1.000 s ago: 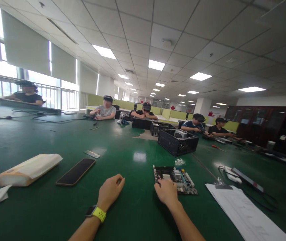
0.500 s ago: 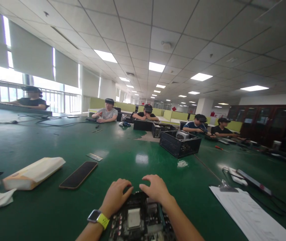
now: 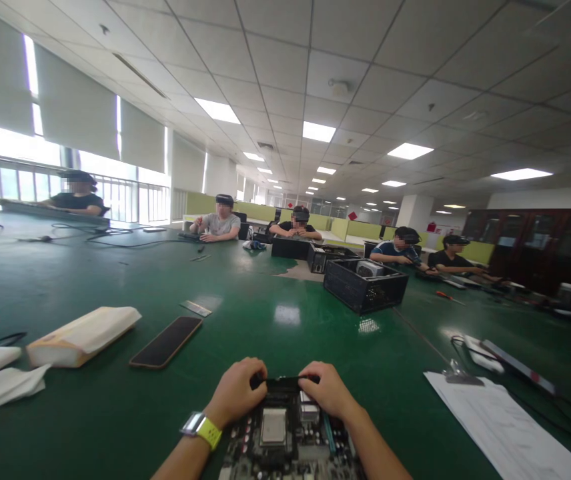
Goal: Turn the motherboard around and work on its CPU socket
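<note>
A motherboard (image 3: 285,443) with a square silver processor (image 3: 274,427) lies on the green table close in front of me. My left hand (image 3: 240,390), with a watch on its wrist, is closed at the far left corner of the board. At the far right corner, next to a silver heatsink (image 3: 308,408), my right hand (image 3: 326,388) is closed too. Between the two hands runs a dark strip (image 3: 283,383) along the board's far edge, and the fingers of both hands pinch its ends.
Left on the table (image 3: 245,320) are a tissue pack (image 3: 83,337) and a phone (image 3: 166,342). A clipboard (image 3: 500,427) and a power strip (image 3: 518,367) lie right. Open black computer cases (image 3: 365,285) stand ahead. Several people sit around the far side.
Both hands have closed from a more open pose onto the dark strip at the board's far edge. The view has shifted slightly, so more of the board shows.
</note>
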`<state>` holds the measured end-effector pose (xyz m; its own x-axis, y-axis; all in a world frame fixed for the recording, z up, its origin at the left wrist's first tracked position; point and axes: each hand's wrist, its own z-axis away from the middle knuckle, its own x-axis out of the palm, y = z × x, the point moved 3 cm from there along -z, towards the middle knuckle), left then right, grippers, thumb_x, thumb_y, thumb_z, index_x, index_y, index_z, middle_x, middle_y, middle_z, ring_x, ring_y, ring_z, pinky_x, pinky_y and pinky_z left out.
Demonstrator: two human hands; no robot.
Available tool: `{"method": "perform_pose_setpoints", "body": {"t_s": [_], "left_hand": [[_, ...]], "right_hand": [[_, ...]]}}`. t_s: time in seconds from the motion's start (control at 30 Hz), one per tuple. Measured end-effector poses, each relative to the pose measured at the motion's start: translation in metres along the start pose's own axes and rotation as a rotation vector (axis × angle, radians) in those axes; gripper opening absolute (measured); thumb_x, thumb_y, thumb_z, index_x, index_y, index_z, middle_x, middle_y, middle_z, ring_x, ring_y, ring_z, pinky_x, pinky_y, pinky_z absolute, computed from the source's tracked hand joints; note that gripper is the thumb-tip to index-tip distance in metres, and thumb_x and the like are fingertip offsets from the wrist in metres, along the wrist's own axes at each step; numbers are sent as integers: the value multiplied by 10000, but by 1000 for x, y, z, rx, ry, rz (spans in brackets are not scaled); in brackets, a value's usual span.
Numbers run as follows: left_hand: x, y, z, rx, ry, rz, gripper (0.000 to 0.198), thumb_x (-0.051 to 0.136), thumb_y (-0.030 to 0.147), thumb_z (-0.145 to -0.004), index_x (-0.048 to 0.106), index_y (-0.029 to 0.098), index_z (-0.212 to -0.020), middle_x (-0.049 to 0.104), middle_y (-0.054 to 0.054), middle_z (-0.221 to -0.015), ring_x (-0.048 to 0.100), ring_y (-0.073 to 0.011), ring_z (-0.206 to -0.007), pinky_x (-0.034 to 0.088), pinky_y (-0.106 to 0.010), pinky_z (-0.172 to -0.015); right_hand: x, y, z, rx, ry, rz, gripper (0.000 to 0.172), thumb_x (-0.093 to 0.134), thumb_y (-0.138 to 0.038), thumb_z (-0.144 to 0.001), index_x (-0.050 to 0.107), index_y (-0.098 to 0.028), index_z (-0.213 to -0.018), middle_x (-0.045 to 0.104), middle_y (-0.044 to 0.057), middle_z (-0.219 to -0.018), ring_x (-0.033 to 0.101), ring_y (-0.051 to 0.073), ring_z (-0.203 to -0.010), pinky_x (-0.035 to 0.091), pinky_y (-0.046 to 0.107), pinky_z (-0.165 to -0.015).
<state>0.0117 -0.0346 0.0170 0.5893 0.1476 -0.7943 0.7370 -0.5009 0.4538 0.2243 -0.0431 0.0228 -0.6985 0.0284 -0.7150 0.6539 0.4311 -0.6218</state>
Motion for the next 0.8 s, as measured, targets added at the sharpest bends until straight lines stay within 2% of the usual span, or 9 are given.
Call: {"method": "perform_pose_setpoints", "body": {"t_s": [0.17,0.3,0.53,0.7,0.8], "left_hand": [[-2,-1,-1,-27,28,32,99,483,145,-646,546,207,-691,579,3,-738,530,-171,-739,382,-254,-693],[-4,1,-2,-15,51,67,102,464,147,-661,535,208,-702,572,4,-744,529,-172,-745,387,-261,-705],[-3,1,-1,-41,15,60,101,478,144,-653,536,211,-702,573,10,-746,532,-170,-745,392,-253,-705],[-1,-1,-1,-24,4,48,119,485,139,-645,551,210,-713,580,12,-738,535,-166,-739,386,-244,-687],[-1,-1,-1,-22,9,60,96,501,171,-683,573,210,-731,597,6,-753,545,-169,-750,393,-244,-693]], "right_hand": [[1,3,0,15,33,-13,203,525,-215,-722,712,-179,-795,671,15,-767,587,145,-751,424,234,-712],[1,0,1,11,21,-25,198,534,-204,-719,714,-187,-801,677,10,-775,593,142,-764,429,230,-728],[-2,-5,0,41,6,20,213,544,-261,-748,701,-190,-874,684,21,-865,595,168,-843,431,261,-787],[-13,-43,11,29,57,194,206,535,-309,-777,686,-225,-890,671,16,-949,553,193,-960,391,294,-870],[-1,-75,30,19,-18,253,275,570,-416,-764,682,-255,-957,664,33,-1029,547,240,-1007,390,349,-897]]}}
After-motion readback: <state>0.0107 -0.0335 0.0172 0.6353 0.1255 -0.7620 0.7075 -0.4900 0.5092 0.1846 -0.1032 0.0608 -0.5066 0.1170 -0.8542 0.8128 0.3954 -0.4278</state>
